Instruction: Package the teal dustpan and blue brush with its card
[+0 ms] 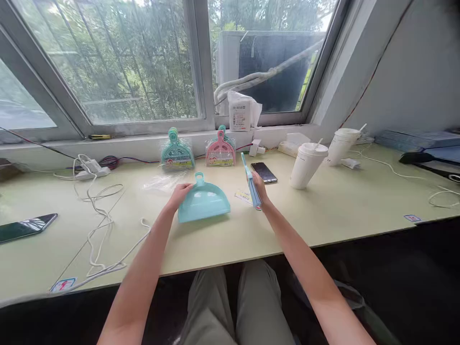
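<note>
A turquoise dustpan is tilted toward me over the table, its ringed handle at the far side. My left hand is closed on its upper left edge. In my right hand is a small blue hand brush, held edge-on with its handle end up and its bristles low. My right fingers are wrapped round it and partly hidden behind it. Between the two lies a small printed card on the table. Clear plastic wrapping rests just beyond my left hand.
Wrapped green dustpan sets and pink ones lean by the windowsill. A phone and white lidded cups stand right. Tangled white cables and another phone lie left.
</note>
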`<state>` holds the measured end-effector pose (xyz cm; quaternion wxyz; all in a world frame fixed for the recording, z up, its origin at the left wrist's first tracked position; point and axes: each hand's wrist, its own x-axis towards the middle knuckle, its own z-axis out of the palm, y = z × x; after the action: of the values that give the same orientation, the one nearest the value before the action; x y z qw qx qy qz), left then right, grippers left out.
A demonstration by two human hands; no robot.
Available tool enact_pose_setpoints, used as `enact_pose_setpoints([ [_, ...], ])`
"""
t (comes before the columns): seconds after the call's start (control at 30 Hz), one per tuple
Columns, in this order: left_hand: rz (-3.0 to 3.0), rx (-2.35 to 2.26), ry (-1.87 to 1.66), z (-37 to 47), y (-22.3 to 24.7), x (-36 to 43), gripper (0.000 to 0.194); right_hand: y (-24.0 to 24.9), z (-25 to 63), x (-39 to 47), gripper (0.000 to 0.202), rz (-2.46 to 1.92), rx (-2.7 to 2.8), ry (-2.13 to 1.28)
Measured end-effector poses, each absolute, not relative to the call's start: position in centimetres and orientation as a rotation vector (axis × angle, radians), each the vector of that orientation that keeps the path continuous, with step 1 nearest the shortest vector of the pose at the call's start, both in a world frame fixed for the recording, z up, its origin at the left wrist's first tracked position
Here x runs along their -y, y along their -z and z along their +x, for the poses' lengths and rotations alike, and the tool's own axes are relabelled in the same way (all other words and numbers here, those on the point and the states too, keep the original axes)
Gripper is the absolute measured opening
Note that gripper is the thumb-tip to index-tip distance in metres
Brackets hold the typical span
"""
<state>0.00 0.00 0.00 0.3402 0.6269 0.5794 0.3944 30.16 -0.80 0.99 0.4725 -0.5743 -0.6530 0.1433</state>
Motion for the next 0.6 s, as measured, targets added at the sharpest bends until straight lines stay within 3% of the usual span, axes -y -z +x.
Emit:
enact_pose_setpoints([
  [0.2,1.679,-1.605,-0.864,-2.5,0.4,-0.2,0.042,0.5,26.8,2.7,0.030,-1.501,2.045,-0.092],
  [0.37,1.716,-1.664,-0.863,-2.8,0.6,-0.3,0.040,0.9,25.4,4.1,0.034,-1.517,2.328,-0.125],
  [0.6,1.771,-1.807,-0.828,-3.5,1.3,-1.0,0.036,1.6,27.3,2.3,0.030,-1.763,2.210,0.034],
])
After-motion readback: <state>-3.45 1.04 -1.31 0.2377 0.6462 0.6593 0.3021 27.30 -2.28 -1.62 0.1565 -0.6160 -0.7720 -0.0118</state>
